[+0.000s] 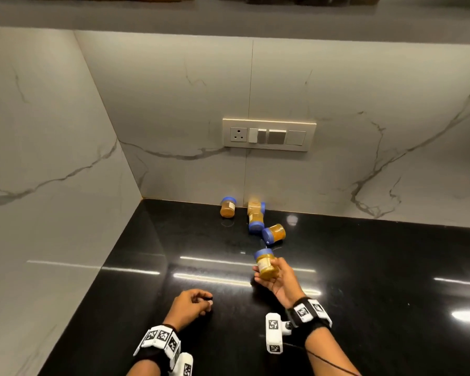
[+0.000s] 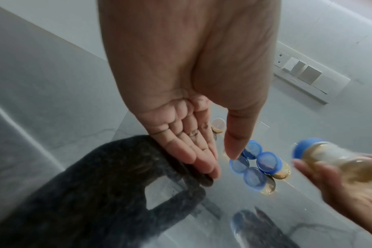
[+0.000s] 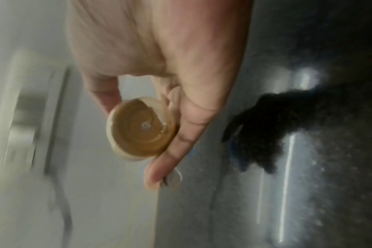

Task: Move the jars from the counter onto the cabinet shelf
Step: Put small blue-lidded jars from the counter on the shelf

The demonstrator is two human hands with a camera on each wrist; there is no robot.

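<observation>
Small jars with blue lids and yellow-brown contents lie on their sides on the black counter (image 1: 174,294). My right hand (image 1: 268,271) grips one jar (image 1: 265,263) just above the counter, lid pointing away. The right wrist view shows this jar's round bottom (image 3: 142,127) between thumb and fingers of that hand (image 3: 131,136). One jar (image 1: 227,207) lies by the back wall, a blurred pair (image 1: 255,217) beside it, another (image 1: 274,233) nearer me. My left hand (image 1: 205,303) rests on the counter holding nothing; in its wrist view the fingers (image 2: 202,161) lie fairly straight.
A grey cabinet shelf (image 1: 228,20) runs across the top, with containers on it cut off by the frame. A socket and switch panel (image 1: 269,134) sits on the marble back wall. A marble side wall (image 1: 52,158) bounds the counter on the left.
</observation>
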